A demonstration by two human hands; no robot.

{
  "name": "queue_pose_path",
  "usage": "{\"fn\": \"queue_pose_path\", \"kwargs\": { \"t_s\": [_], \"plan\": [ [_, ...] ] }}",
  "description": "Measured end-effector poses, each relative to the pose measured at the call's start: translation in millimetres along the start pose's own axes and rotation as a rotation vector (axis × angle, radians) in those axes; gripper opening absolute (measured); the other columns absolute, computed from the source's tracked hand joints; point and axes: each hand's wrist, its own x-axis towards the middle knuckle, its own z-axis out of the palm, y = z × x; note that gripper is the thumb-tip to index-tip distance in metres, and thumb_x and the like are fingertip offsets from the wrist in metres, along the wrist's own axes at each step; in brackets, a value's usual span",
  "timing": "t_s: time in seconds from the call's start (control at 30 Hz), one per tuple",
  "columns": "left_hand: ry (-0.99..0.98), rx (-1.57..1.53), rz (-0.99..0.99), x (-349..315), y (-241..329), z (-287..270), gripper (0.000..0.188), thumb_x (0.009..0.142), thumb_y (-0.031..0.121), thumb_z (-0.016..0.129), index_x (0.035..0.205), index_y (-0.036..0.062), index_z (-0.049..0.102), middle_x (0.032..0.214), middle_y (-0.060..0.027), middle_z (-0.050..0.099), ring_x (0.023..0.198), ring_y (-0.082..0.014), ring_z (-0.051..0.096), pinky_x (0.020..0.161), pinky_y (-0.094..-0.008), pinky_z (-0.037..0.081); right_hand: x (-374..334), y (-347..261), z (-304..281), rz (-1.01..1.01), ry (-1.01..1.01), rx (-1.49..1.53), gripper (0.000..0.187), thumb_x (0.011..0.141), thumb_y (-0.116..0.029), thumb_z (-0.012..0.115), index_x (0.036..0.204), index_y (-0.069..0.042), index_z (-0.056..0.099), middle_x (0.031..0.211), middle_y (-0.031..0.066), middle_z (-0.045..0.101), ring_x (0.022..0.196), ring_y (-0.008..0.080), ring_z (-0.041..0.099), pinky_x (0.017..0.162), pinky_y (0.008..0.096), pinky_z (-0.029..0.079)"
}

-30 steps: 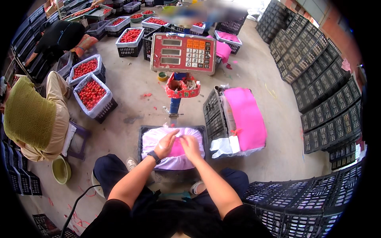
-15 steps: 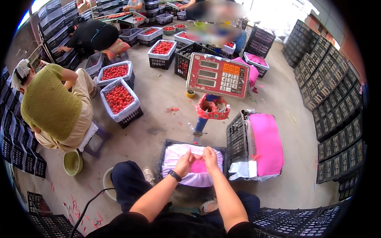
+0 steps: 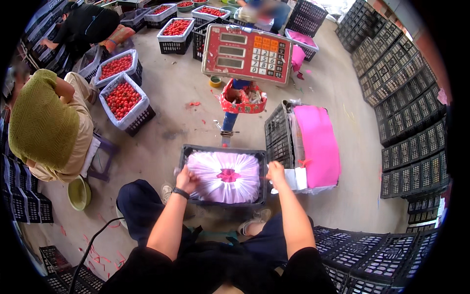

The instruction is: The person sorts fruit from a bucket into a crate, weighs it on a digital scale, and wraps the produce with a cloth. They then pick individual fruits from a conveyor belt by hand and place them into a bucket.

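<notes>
In front of me a black plastic crate (image 3: 223, 148) holds a white-lilac liner bag (image 3: 205, 164), its top gathered in pleats around a small opening. Bright pink material (image 3: 228, 175) shows through that opening. My left hand (image 3: 187, 180), with a dark band at the wrist, is by the crate's left side, fingers curled and slightly blurred. My right hand (image 3: 276, 174) is closed just past the crate's right edge, beside the white sheets on the neighbouring crate. Whatever either hand grips is too small or blurred to make out.
A weighing scale (image 3: 247, 54) on a blue post stands beyond the crate. To the right, pink sheets (image 3: 318, 147) cover another crate (image 3: 278, 134). Crates of red fruit (image 3: 122, 100) and a seated person (image 3: 46, 122) are at left. Stacked black crates (image 3: 411, 127) line the right.
My hands have moved apart from above the bag's middle to opposite sides of the crate. The liner's opening has shrunk to a small pleated gap. The view has tilted downward.
</notes>
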Motion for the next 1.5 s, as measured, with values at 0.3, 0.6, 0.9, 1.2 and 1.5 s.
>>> {"fn": "queue_pose_path", "kwargs": {
  "t_s": [0.3,0.6,0.9,1.2,1.5],
  "plan": [
    [-0.333,1.074,0.58,-84.1,28.8,120.0,0.026,0.088,0.024,0.045,0.079,0.0045,0.059,0.066,-0.0082,0.055,0.064,-0.0187,0.05,0.066,-0.0306,0.041,-65.6,-87.6,67.1,-0.556,-0.425,-0.881,0.03,0.084,-0.028,0.046,0.077,-0.001,0.056,0.072,0.0194,0.058,0.068,0.0332,0.057,0.061,0.041,0.044],
    [-0.821,1.091,0.639,-54.7,1.1,103.1,0.023,0.082,0.014,0.057,0.101,0.0014,0.051,0.109,-0.012,0.052,0.104,-0.0229,0.049,0.087,-0.0334,0.039,-83.5,-105.3,94.2,-0.557,-0.349,-0.939,0.027,0.084,-0.025,0.041,0.078,-0.003,0.057,0.077,0.0199,0.059,0.075,0.0361,0.056,0.065,0.0448,0.043],
    [-0.395,0.725,0.458,4.5,-56.0,52.2,0.02,0.09,0.019,0.043,0.087,0.002,0.053,0.071,-0.0041,0.058,0.069,-0.0119,0.055,0.063,-0.0253,0.044,-58.1,-98.7,75.9,-0.576,-0.189,-0.919,0.029,0.081,-0.027,0.052,0.073,0.0,0.054,0.067,0.0202,0.055,0.071,0.0378,0.055,0.064,0.0444,0.042],
    [-0.354,1.002,0.413,8.3,-54.3,69.7,0.022,0.087,0.018,0.045,0.083,0.0005,0.058,0.067,-0.0034,0.054,0.06,-0.0138,0.051,0.056,-0.0248,0.041,-18.5,-8.5,12.5,-0.655,-0.397,-1.138,0.03,0.077,-0.028,0.056,0.066,0.0,0.056,0.069,0.0178,0.056,0.07,0.0346,0.055,0.065,0.0437,0.043],
    [-0.713,1.568,0.531,28.9,-61.2,65.6,0.028,0.087,0.021,0.044,0.085,-0.0038,0.057,0.079,-0.015,0.062,0.071,-0.0235,0.061,0.065,-0.0322,0.048,-17.6,-67.4,74.7,-0.484,-0.488,-0.84,0.026,0.073,-0.024,0.06,0.062,-0.001,0.059,0.062,0.0164,0.054,0.057,0.0295,0.053,0.055,0.0376,0.04]
  ]
}}
